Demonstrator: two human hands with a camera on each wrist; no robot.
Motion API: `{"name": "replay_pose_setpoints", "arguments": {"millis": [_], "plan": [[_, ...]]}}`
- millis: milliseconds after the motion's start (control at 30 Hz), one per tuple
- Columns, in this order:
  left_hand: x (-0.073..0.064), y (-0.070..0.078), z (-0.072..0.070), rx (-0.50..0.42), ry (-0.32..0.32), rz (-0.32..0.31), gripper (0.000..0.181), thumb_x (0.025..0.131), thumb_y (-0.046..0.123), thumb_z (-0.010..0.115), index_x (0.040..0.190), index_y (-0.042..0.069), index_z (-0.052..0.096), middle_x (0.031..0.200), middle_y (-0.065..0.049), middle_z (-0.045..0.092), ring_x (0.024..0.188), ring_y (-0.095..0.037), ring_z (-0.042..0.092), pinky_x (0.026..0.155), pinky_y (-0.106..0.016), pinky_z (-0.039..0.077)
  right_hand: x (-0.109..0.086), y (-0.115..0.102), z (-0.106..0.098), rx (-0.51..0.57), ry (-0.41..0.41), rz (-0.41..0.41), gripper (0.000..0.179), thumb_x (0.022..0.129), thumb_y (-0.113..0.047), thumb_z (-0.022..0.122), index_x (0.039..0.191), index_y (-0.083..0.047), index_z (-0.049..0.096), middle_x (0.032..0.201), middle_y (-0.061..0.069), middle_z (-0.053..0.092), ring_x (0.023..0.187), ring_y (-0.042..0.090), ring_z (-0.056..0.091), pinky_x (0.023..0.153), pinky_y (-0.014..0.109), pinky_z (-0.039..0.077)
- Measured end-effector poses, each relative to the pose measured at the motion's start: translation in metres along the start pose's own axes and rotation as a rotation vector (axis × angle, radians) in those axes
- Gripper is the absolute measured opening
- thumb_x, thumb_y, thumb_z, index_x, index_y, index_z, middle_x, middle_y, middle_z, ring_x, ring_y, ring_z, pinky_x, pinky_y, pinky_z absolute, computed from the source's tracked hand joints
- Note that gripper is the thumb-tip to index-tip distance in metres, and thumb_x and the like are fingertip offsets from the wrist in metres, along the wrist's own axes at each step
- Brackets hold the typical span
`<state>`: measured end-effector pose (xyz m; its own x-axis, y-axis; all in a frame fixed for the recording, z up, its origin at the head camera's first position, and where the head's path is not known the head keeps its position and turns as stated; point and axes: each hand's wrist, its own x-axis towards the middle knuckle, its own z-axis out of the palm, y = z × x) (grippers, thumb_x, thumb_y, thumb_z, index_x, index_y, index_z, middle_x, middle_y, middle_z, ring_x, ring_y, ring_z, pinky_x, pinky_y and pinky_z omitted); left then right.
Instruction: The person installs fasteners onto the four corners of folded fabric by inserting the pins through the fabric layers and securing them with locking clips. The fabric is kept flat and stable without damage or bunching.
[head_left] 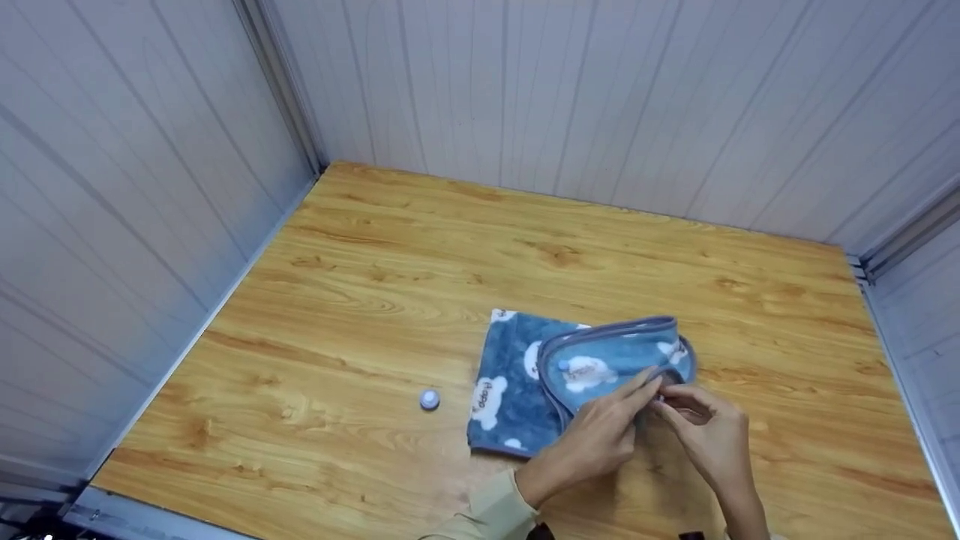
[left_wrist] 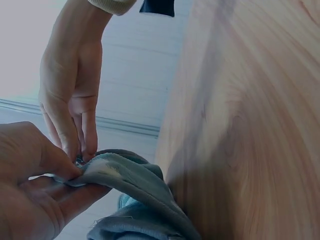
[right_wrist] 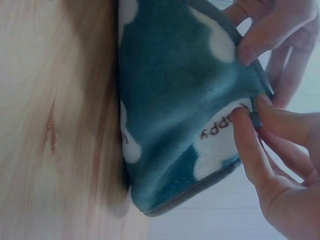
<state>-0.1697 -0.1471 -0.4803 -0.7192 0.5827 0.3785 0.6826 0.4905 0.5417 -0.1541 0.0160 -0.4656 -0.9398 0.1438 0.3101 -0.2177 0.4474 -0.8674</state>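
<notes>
A blue fleece cloth [head_left: 514, 375] with white cloud patches and a grey-blue bound edge lies folded on the table, partly turned over and lifted at its right side. My left hand [head_left: 600, 431] pinches the raised bound edge between thumb and fingers, plainly seen in the left wrist view. Facing it from the right, my right hand [head_left: 712, 435] pinches the same edge close by. In the right wrist view, the right fingertips hold the cloth [right_wrist: 170, 100] beside printed lettering, at a small teal piece [right_wrist: 256, 119] whose kind I cannot tell.
A small round pale-lilac object [head_left: 429, 399] sits on the wood-grain table [head_left: 337, 322], left of the cloth. On the cloth's turned-over part shows a small bluish dot [head_left: 564, 365]. Pale panelled walls [head_left: 480, 97] border the table at the back and both sides.
</notes>
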Motion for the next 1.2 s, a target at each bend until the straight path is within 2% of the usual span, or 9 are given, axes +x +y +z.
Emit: {"name": "replay_pose_setpoints", "arguments": {"millis": [133, 400, 600, 700, 800, 967, 1200], "plan": [[0.0, -0.002, 0.0, -0.032, 0.003, 0.012, 0.067, 0.083, -0.008, 0.054, 0.145, 0.009, 0.035, 0.152, -0.001, 0.029, 0.124, -0.013, 0.045, 0.086, -0.014, 0.042, 0.0, 0.001, 0.001, 0.006, -0.003, -0.01, 0.022, 0.071, 0.012, 0.075, 0.09, 0.003, 0.072, 0.091, 0.016, 0.069, 0.076, 0.008, 0.067, 0.067, 0.02, 0.052], [0.001, -0.004, 0.003, -0.141, -0.005, 0.025, 0.07, 0.081, -0.013, 0.051, 0.146, 0.01, 0.034, 0.151, -0.001, 0.03, 0.127, -0.011, 0.04, 0.09, -0.011, 0.037, 0.0, 0.001, 0.006, 0.013, 0.049, -0.052, 0.02, 0.069, 0.019, 0.072, 0.085, 0.007, 0.071, 0.083, 0.014, 0.069, 0.073, 0.004, 0.066, 0.066, 0.019, 0.052], [0.002, -0.006, 0.004, -0.176, -0.035, 0.018, 0.069, 0.082, -0.013, 0.051, 0.145, 0.009, 0.033, 0.151, 0.0, 0.029, 0.132, -0.011, 0.033, 0.096, -0.012, 0.033, -0.001, 0.003, 0.01, 0.002, 0.09, -0.046, 0.016, 0.07, 0.015, 0.074, 0.084, 0.006, 0.072, 0.082, 0.017, 0.069, 0.072, 0.008, 0.068, 0.063, 0.017, 0.052], [0.001, -0.008, 0.004, -0.183, -0.022, -0.008, 0.071, 0.08, -0.013, 0.052, 0.145, 0.009, 0.034, 0.151, -0.001, 0.03, 0.132, -0.012, 0.035, 0.098, -0.015, 0.032, -0.002, 0.003, 0.011, 0.02, 0.077, -0.045, 0.016, 0.071, 0.013, 0.075, 0.085, 0.005, 0.072, 0.083, 0.017, 0.069, 0.072, 0.008, 0.067, 0.065, 0.018, 0.052], [0.0, -0.011, 0.003, -0.208, 0.024, -0.024, 0.072, 0.078, -0.014, 0.051, 0.145, 0.007, 0.035, 0.15, -0.005, 0.033, 0.131, -0.015, 0.037, 0.1, -0.017, 0.033, -0.002, 0.002, 0.007, 0.015, 0.081, -0.035, 0.016, 0.07, 0.009, 0.077, 0.084, 0.004, 0.073, 0.083, 0.016, 0.069, 0.07, 0.006, 0.067, 0.064, 0.018, 0.052], [0.001, -0.016, 0.0, -0.246, 0.086, -0.036, 0.073, 0.076, -0.017, 0.051, 0.144, 0.006, 0.036, 0.149, -0.006, 0.034, 0.13, -0.019, 0.038, 0.095, -0.015, 0.036, 0.0, -0.002, -0.001, -0.003, 0.111, -0.027, 0.017, 0.069, 0.007, 0.078, 0.084, 0.004, 0.072, 0.081, 0.014, 0.069, 0.068, 0.006, 0.067, 0.062, 0.017, 0.052], [0.001, -0.016, 0.0, -0.284, 0.051, -0.001, 0.074, 0.075, -0.016, 0.052, 0.144, 0.007, 0.036, 0.15, -0.004, 0.032, 0.128, -0.013, 0.039, 0.09, -0.011, 0.038, 0.004, -0.002, 0.005, -0.033, 0.06, -0.031, 0.015, 0.072, 0.006, 0.077, 0.086, 0.002, 0.073, 0.084, 0.014, 0.07, 0.07, 0.005, 0.065, 0.064, 0.015, 0.051]]}}
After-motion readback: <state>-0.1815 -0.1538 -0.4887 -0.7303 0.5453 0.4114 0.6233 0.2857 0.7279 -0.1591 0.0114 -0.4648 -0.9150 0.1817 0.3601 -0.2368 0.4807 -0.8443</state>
